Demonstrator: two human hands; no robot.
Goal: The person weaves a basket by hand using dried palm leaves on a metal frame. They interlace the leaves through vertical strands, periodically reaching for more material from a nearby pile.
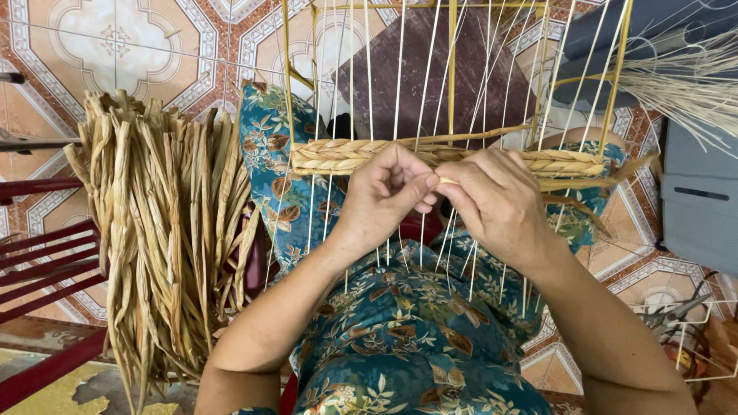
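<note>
— What do we see from the head camera, looking down?

— We see a person seated over a patterned tiled floor (131, 54), weaving on a yellow wire frame (452, 69) strung with thin pale upright strands (400, 84). A braided band of dried straw (346, 156) runs across the frame from left to right, just above both hands.

— And the hands themselves?

— The left hand (384, 196) is curled closed, its fingertips pinching a flat straw strip (450, 181) just under the braid. The right hand (496, 200) is closed too, gripping the same strip from the other side; the two hands touch at the fingertips, right at the middle of the frame. Loose strip ends (584, 207) trail off to the right of the right hand, below the braid.

— What lies about them?

— To the left, a thick bundle of dried straw strips (169, 230) hangs draped over dark red slats (46, 261), near the left forearm but apart from it. The frame rests over the lap, against a blue floral garment (400, 338). At upper right we see a sheaf of fine pale fibres (684, 84) fanned out over grey boxes (699, 192), well apart from the hands. At lower right a white wire rack (692, 338) stands on the floor; what lies in it we cannot tell.
</note>
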